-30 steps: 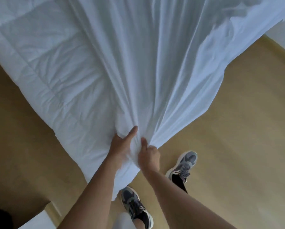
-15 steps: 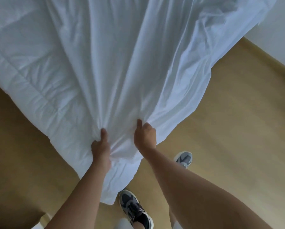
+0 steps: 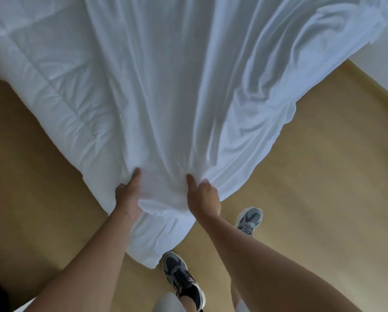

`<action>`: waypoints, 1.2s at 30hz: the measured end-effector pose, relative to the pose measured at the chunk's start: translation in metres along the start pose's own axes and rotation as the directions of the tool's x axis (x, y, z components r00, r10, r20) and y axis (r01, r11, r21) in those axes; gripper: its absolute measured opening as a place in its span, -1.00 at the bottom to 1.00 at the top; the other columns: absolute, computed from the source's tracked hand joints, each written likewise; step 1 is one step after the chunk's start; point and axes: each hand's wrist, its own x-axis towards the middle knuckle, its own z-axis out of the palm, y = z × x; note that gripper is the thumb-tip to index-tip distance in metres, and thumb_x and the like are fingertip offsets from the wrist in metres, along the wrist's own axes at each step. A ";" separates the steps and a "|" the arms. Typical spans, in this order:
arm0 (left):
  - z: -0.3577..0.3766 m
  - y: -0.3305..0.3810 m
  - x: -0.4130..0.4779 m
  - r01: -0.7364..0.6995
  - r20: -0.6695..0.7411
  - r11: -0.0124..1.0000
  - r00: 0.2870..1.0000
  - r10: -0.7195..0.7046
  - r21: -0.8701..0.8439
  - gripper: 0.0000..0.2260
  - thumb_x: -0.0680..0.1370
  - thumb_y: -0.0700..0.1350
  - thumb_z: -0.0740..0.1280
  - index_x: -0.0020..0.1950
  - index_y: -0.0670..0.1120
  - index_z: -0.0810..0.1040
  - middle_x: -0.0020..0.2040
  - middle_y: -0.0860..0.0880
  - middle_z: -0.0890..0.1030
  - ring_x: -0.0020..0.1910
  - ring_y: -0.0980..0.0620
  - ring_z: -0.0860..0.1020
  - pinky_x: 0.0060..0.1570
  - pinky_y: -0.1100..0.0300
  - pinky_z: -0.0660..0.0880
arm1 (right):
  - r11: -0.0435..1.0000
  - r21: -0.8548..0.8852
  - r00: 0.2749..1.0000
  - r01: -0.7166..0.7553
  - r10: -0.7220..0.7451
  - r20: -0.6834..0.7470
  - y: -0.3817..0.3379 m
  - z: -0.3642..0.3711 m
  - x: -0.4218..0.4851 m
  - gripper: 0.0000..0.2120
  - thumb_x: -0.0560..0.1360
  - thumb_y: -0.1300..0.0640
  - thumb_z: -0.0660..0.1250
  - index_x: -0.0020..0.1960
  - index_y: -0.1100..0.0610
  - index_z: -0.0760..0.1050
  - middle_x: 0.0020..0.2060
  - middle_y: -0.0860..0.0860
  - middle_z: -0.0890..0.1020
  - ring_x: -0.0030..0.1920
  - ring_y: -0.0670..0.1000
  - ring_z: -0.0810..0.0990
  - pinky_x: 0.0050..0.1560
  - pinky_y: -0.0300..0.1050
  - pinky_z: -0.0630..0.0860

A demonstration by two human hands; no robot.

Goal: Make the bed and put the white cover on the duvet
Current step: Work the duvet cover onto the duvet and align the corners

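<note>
The left hand (image 3: 127, 197) and the right hand (image 3: 203, 199) each grip a gathered fold of the white cover (image 3: 177, 86), thumbs on top and fingers curled under the cloth, near each other but apart, with creases fanning up from both grips. The cover lies over the quilted duvet (image 3: 53, 91), whose stitched surface shows bare at the left and whose corner hangs below the hands toward the wooden floor (image 3: 312, 210). On the floor stand a near sneaker (image 3: 181, 280) just beside that corner and a far sneaker (image 3: 249, 219) beside the right forearm
</note>
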 end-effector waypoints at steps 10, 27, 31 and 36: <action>-0.047 -0.024 -0.005 0.077 0.009 0.993 0.997 -0.078 0.086 -0.42 0.34 0.12 0.63 0.27 -0.04 0.57 0.16 -0.07 0.68 0.13 -0.16 0.65 0.19 -0.12 0.58 | 0.995 -0.100 0.999 -0.024 0.027 0.028 0.022 0.013 -0.022 -0.59 0.70 -0.14 0.02 0.04 0.14 0.47 -0.04 0.13 0.64 -0.15 0.14 0.54 -0.17 -0.05 0.44; 0.084 0.085 0.072 -0.426 0.462 -0.560 0.883 -0.085 0.710 0.15 0.40 0.34 0.48 0.63 0.11 -0.31 0.65 -0.10 -0.30 0.64 -0.19 -0.16 0.59 -0.16 -0.03 | 0.653 -0.650 0.918 0.390 -0.221 0.330 -0.103 0.003 0.125 0.27 0.28 -0.62 0.22 0.58 -0.02 -0.46 0.54 0.25 -0.42 0.51 0.43 -0.41 0.41 0.41 -0.44; 0.080 0.109 0.097 -0.429 0.518 -0.677 0.851 -0.083 0.598 0.18 0.31 0.48 0.41 0.59 0.22 -0.37 0.62 -0.04 -0.40 0.59 -0.20 -0.36 0.51 -0.25 -0.36 | 0.687 -0.651 0.930 0.324 -0.104 0.353 -0.125 0.009 0.128 0.35 0.24 -0.58 0.34 0.53 -0.03 -0.54 0.50 0.30 -0.47 0.49 0.49 -0.41 0.40 0.49 -0.37; 0.081 0.177 0.159 -0.567 0.743 -0.692 0.666 -0.065 0.447 0.16 0.24 0.54 0.38 0.62 0.27 -0.23 0.62 0.05 -0.39 0.58 -0.13 -0.42 0.55 -0.19 -0.32 | 0.690 -0.684 0.949 0.238 -0.014 0.316 -0.156 0.041 0.142 0.39 0.33 -0.33 0.51 0.42 -0.06 -0.69 0.41 0.50 -0.42 0.46 0.63 -0.23 0.31 0.68 -0.12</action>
